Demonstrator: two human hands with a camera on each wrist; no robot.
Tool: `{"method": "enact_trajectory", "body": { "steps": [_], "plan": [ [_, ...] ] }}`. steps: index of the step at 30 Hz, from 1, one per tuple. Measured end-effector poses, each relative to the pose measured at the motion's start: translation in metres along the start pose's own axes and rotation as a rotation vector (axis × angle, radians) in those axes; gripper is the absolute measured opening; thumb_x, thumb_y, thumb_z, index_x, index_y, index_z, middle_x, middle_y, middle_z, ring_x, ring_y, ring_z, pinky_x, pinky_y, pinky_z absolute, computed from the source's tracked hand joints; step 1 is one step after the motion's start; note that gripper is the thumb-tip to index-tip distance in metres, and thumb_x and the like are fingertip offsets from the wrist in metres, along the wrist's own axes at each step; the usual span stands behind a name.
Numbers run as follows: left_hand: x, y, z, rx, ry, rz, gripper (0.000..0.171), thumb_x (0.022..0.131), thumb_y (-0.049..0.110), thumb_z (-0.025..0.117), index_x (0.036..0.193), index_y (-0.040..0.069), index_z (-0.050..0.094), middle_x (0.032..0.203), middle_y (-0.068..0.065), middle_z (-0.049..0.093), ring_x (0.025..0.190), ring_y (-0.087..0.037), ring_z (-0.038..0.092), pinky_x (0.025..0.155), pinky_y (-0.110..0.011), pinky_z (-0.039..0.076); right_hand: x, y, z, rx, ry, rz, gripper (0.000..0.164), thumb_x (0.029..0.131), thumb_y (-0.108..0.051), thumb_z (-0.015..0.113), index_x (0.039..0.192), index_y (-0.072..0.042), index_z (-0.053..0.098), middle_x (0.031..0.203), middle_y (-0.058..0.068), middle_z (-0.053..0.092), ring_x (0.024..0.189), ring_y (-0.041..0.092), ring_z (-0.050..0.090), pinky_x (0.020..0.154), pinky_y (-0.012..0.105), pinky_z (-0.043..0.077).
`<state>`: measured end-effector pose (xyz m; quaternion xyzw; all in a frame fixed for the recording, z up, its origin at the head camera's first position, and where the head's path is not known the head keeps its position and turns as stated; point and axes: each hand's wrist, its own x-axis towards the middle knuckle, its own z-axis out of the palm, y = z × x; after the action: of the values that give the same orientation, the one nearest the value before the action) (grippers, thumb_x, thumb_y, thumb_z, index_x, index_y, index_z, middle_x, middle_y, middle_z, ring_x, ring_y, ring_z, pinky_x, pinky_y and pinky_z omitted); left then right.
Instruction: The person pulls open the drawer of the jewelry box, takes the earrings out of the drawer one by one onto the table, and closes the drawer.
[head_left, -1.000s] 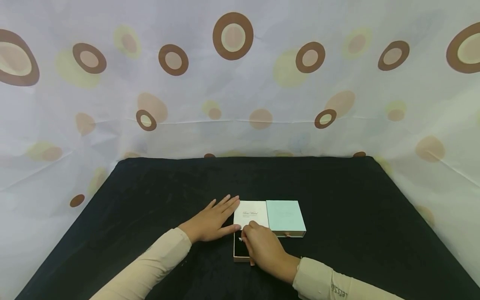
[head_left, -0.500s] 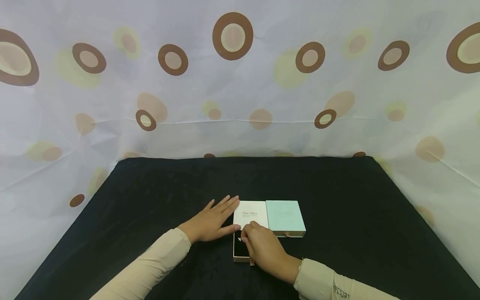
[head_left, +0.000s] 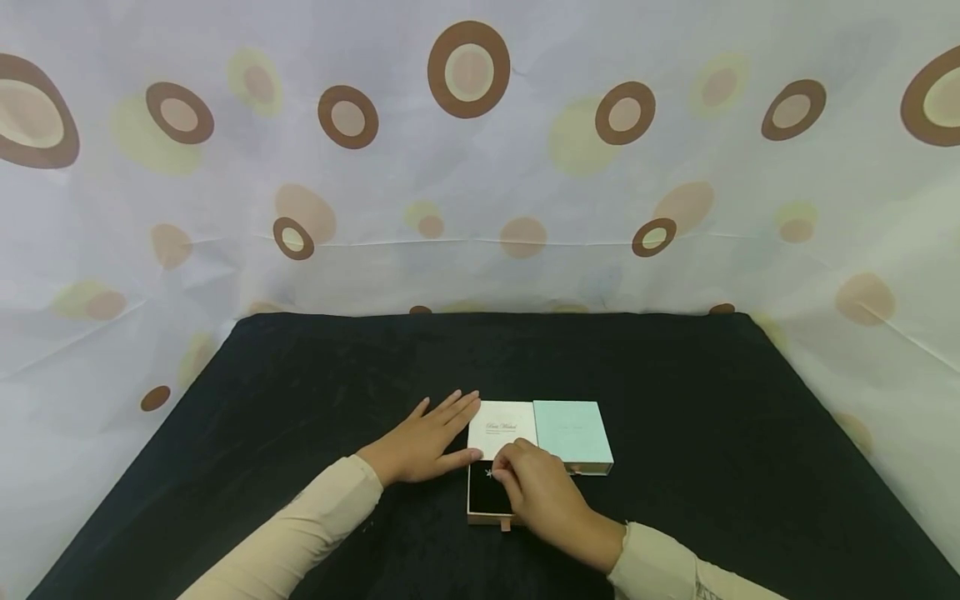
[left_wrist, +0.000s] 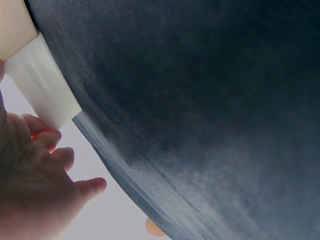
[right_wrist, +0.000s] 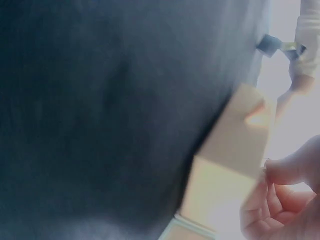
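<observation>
A white box sleeve [head_left: 501, 423] with script lettering lies on the black cloth, its black-lined drawer [head_left: 487, 497] pulled out toward me. My left hand [head_left: 420, 442] lies along the sleeve's left side, fingers spread and fairly straight. In the left wrist view its fingertips meet the pale side of the box [left_wrist: 44, 82]. My right hand [head_left: 543, 492] is over the drawer's right part, thumb and forefinger pinched together. At their tips shows a small silver star-shaped jewelry piece [head_left: 488, 473]; its exact kind is too small to tell. In the right wrist view the pinch [right_wrist: 272, 192] is glary.
A mint-green box [head_left: 573, 432] stands against the white sleeve's right side, its front partly behind my right hand. A ribbon tab [head_left: 506, 526] hangs from the drawer front. Black cloth [head_left: 360, 358] covers the table, with a patterned curtain [head_left: 465, 183] behind.
My right hand has shifted slightly right and up, and the silver star piece has moved right with it. More of the drawer's black lining shows. The left hand stays put.
</observation>
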<state>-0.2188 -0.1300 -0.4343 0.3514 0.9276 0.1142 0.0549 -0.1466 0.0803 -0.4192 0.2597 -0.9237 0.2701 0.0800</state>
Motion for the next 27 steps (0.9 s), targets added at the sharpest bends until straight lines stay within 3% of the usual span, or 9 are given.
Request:
{"method": "enact_trajectory", "body": {
  "steps": [13,18,27],
  "plan": [
    [0.001,-0.002,0.001,0.007,-0.02,-0.025,0.079,0.096,0.063,0.033,0.155,0.015,0.014,0.161,0.003,0.01,0.148,-0.019,0.01,0.114,-0.057,0.014,0.029,0.009,-0.033,-0.057,0.167,-0.056,0.01,0.086,-0.004,0.07,0.08,-0.009,0.063,0.072,-0.005,0.052,0.06,0.005,0.045,0.054,0.021,0.041],
    [0.003,-0.002,0.003,0.001,-0.042,-0.036,0.079,0.096,0.064,0.032,0.156,0.018,0.012,0.161,0.006,0.007,0.148,-0.018,0.007,0.115,-0.056,0.012,0.048,0.017,-0.044,-0.087,0.172,-0.087,0.007,0.089,-0.004,0.067,0.083,-0.008,0.065,0.077,-0.001,0.057,0.061,0.006,0.047,0.053,0.02,0.042],
    [0.003,-0.006,0.004,0.012,-0.037,-0.032,0.079,0.095,0.067,0.029,0.156,0.019,0.011,0.161,0.007,0.007,0.148,-0.016,0.007,0.115,-0.056,0.012,0.089,0.033,-0.053,-0.244,0.141,-0.17,0.004,0.091,-0.007,0.065,0.091,-0.003,0.066,0.084,0.005,0.059,0.066,0.011,0.055,0.058,0.022,0.048]
  ]
}}
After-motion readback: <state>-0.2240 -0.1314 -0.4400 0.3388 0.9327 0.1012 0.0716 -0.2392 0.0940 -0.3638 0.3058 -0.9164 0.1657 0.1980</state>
